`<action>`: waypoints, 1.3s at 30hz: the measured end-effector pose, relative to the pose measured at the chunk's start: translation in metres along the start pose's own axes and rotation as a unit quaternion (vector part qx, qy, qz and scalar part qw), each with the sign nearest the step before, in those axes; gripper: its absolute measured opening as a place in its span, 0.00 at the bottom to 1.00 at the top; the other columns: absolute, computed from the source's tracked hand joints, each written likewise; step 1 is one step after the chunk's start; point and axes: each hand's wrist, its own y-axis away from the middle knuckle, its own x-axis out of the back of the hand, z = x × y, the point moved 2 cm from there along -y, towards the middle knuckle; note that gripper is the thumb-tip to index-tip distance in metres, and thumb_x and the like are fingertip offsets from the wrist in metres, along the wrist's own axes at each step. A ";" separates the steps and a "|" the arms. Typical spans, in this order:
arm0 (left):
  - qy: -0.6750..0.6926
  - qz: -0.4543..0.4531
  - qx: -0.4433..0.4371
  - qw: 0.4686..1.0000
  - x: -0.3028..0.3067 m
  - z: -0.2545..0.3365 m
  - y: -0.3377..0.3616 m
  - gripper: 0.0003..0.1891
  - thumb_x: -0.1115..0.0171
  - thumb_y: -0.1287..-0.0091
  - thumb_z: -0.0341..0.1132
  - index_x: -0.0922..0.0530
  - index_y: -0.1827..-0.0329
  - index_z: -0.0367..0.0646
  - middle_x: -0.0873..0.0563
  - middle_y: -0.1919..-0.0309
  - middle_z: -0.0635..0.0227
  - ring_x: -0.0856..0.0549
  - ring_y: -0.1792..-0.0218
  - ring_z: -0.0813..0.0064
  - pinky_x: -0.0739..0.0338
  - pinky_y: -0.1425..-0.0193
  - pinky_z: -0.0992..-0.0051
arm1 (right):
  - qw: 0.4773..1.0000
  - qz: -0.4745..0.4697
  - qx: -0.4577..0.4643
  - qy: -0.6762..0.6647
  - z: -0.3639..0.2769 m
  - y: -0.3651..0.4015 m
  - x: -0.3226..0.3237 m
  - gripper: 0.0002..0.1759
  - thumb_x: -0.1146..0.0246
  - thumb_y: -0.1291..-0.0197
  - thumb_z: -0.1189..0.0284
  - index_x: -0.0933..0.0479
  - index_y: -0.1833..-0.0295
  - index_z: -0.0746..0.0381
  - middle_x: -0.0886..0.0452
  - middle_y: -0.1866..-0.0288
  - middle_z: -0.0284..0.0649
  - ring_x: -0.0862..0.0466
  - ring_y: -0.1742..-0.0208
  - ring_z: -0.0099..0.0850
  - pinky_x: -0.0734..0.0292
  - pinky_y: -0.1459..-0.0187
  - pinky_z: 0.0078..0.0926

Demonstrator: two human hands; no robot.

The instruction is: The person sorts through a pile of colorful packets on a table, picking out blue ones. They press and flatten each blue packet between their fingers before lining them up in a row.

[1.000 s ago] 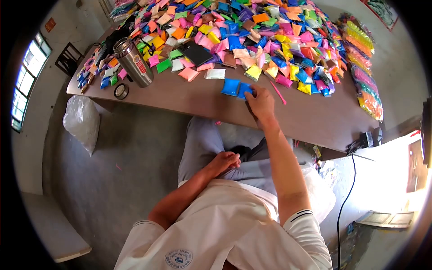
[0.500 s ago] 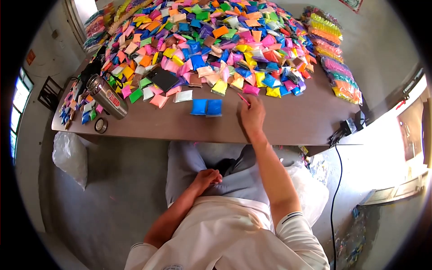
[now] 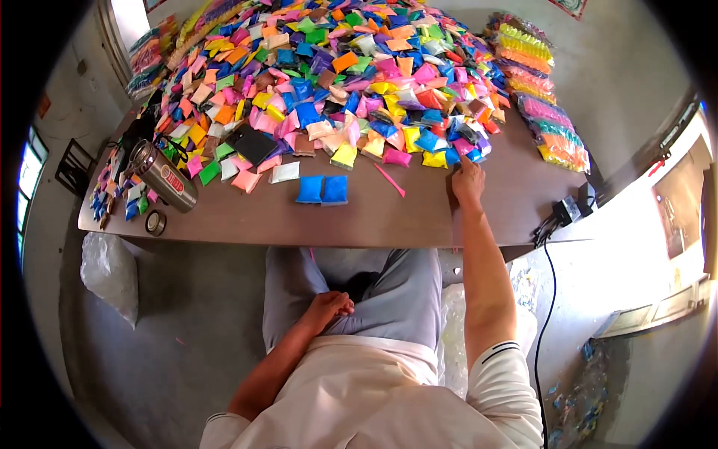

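My right hand (image 3: 468, 183) reaches to the near right edge of a big heap of small coloured packets (image 3: 359, 82). Its fingers are drawn together at the edge of a blue packet (image 3: 474, 155); the exact grip is too small to make out. To the left of that hand, a thin pink strip (image 3: 390, 181) lies slantwise on the table. Two blue packets (image 3: 322, 190) lie side by side in front of the heap. My left hand (image 3: 331, 308) rests on my lap with its fingers curled in, and nothing shows in it.
On the table (image 3: 404, 221) stand a steel flask (image 3: 166, 178) and its lid (image 3: 155, 222). A black flat object (image 3: 253, 144) lies on the heap. Bundled packets (image 3: 550, 120) are stacked at right, near black adapters (image 3: 570, 209) with a cable. Clear plastic bags (image 3: 111, 273) sit below.
My right hand has let go of the pink strip, which now lies on the table, and has moved right to the heap's edge. My left hand stays on my lap. The view has shifted slightly.
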 end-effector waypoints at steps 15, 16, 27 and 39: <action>-0.019 0.015 0.008 1.000 -0.001 0.000 0.000 0.21 0.48 0.32 0.47 0.24 0.61 0.33 0.20 0.66 0.63 0.20 0.63 0.76 0.25 0.57 0.78 | 0.993 -0.032 0.100 0.048 0.013 0.000 0.006 0.13 0.45 0.46 0.67 0.21 0.58 0.56 0.23 0.52 0.45 0.25 0.53 0.46 0.30 0.52 0.42; -0.019 0.015 0.008 1.000 -0.001 -0.001 -0.001 0.21 0.48 0.32 0.47 0.24 0.61 0.33 0.20 0.66 0.63 0.20 0.63 0.76 0.25 0.57 0.78 | 0.993 -0.032 0.100 0.048 0.015 -0.003 0.007 0.13 0.45 0.46 0.67 0.21 0.58 0.56 0.23 0.52 0.45 0.25 0.53 0.46 0.30 0.52 0.42; -0.018 -0.007 0.010 1.000 -0.002 -0.004 -0.006 0.18 0.50 0.31 0.45 0.26 0.68 0.37 0.21 0.63 0.62 0.20 0.62 0.76 0.25 0.56 0.78 | 0.990 -0.033 -0.098 0.095 -0.009 -0.021 0.003 0.26 0.39 0.55 0.53 0.21 0.57 0.63 0.23 0.52 0.51 0.25 0.50 0.45 0.31 0.47 0.38; -0.008 -0.004 0.003 1.000 -0.003 -0.004 -0.006 0.18 0.49 0.31 0.44 0.25 0.67 0.36 0.20 0.64 0.61 0.21 0.63 0.75 0.25 0.57 0.77 | 0.951 -0.085 -0.191 -0.229 0.007 -0.034 0.015 0.15 0.32 0.63 0.67 0.24 0.69 0.66 0.20 0.71 0.42 0.20 0.69 0.33 0.25 0.67 0.30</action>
